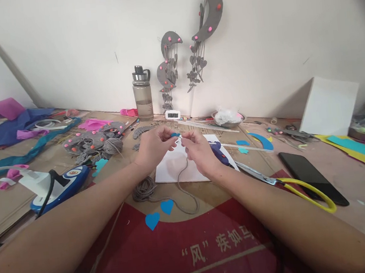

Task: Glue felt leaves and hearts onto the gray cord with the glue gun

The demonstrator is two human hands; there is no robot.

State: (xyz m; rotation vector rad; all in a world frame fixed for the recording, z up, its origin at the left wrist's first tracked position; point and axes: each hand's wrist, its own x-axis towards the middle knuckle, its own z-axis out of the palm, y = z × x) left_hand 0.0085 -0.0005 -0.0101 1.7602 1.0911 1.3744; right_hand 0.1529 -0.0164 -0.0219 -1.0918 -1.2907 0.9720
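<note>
Above a sheet of white paper [168,172] my two hands meet, fingertips almost touching. My left hand [154,148] pinches a small blue felt piece [175,134], mostly hidden by the fingers. Closed at the fingertips, my right hand [202,152] pinches grey yarn [186,166] beside that piece; whether a needle is there is too small to tell. The yarn loops down over the cardboard to a grey yarn ball [144,189] below my left wrist. Two blue felt hearts, one [167,206] and another [152,221], lie nearer me. A dark blue felt shape [217,150] rests partly behind my right hand.
Yellow-handled scissors [273,180] and a black phone [310,177] lie right. A power strip [67,187] with a plug sits left, near a grey felt-and-yarn pile [94,141]. At the back stand a bottle [143,98] and a small clock [173,115]; grey moon hangings [214,18] are on the wall.
</note>
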